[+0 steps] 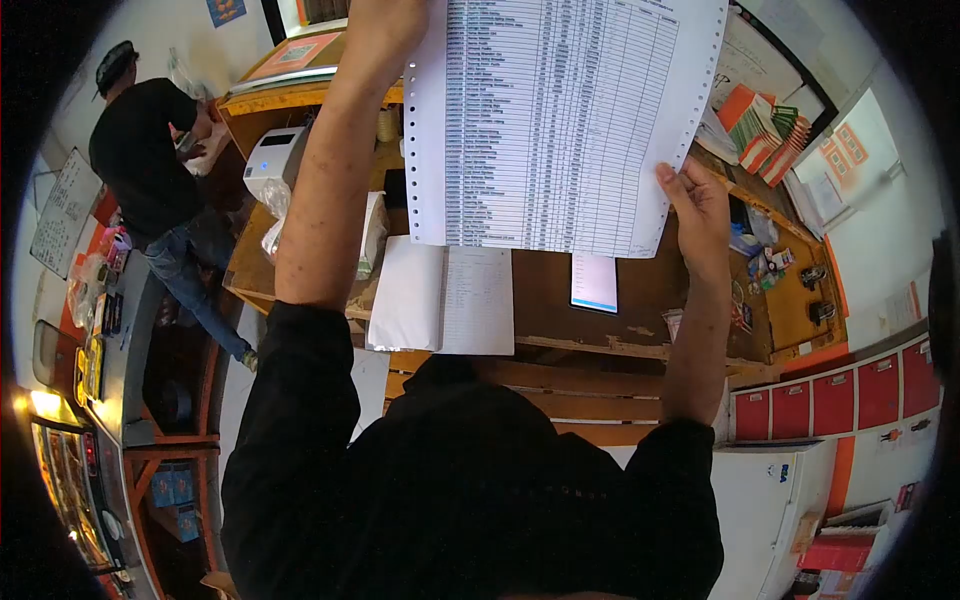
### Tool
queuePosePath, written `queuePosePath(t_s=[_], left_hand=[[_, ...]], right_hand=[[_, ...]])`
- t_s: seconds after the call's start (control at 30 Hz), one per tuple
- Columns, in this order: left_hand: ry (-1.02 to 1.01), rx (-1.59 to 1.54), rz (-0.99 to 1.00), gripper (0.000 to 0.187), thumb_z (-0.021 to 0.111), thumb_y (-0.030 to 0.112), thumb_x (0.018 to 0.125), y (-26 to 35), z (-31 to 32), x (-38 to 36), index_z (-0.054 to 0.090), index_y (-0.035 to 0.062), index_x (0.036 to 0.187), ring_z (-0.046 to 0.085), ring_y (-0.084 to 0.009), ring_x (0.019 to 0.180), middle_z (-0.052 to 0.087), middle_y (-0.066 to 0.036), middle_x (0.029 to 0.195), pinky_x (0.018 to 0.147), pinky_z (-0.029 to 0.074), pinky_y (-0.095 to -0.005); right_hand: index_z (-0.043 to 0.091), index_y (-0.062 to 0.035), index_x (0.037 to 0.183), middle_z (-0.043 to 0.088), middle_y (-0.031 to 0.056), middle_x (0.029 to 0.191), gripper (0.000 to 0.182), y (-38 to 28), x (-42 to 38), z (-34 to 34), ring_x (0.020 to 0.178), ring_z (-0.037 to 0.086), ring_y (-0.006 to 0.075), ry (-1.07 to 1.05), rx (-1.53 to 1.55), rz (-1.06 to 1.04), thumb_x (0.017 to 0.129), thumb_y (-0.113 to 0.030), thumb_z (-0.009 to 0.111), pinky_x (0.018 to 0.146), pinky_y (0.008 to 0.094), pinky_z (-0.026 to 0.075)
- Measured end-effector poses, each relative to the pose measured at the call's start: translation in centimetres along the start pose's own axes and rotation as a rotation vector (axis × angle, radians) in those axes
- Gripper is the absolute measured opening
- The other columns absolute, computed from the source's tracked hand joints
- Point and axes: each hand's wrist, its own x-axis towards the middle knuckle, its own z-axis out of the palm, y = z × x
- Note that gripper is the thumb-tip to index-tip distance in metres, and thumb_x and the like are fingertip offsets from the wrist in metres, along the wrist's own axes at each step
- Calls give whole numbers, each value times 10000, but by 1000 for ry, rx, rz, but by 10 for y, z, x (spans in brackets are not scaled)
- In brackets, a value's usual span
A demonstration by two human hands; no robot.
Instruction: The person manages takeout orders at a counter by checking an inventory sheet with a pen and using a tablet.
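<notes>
A printed list sheet (560,130) with rows, columns and punched holes down both sides is held up in front of me. My right hand (700,210) pinches its right edge, thumb on the front. At the upper left edge of the sheet is my left hand (390,28), closed on it, its fingers partly cut off by the top of the view. Below the sheet, an open notebook (478,300) with handwritten lines lies on the wooden desk (545,325). To its right lies a phone (594,284) with a lit screen, its top covered by the sheet.
A white printer (275,158) stands on the desk's left side, plastic bags beside it. Bundled red-and-white booklets (762,130) sit at the upper right. Another person (145,150) in a black shirt stands at the left. Red lockers (835,400) line the right.
</notes>
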Motion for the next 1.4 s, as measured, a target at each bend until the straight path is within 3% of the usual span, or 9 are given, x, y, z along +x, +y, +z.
queuePosePath(t_s=[0.9,1.4], left_hand=[[17,16,14,369,491,262,955,1,-3,-2,607,-87,977,581,-146,671,634,-106,798,596,465,-274],[-4,-69,28,361,518,250,945,-5,-5,4,614,-93,1002,597,-154,746,652,-108,858,656,470,-274]], right_hand=[[608,40,1103,678,91,951,264,-5,3,0,840,614,100,-11,-60,8,924,-152,580,758,241,469],[616,31,1089,670,69,946,240,-3,2,3,839,604,92,-3,-11,-10,930,-142,567,750,235,460]])
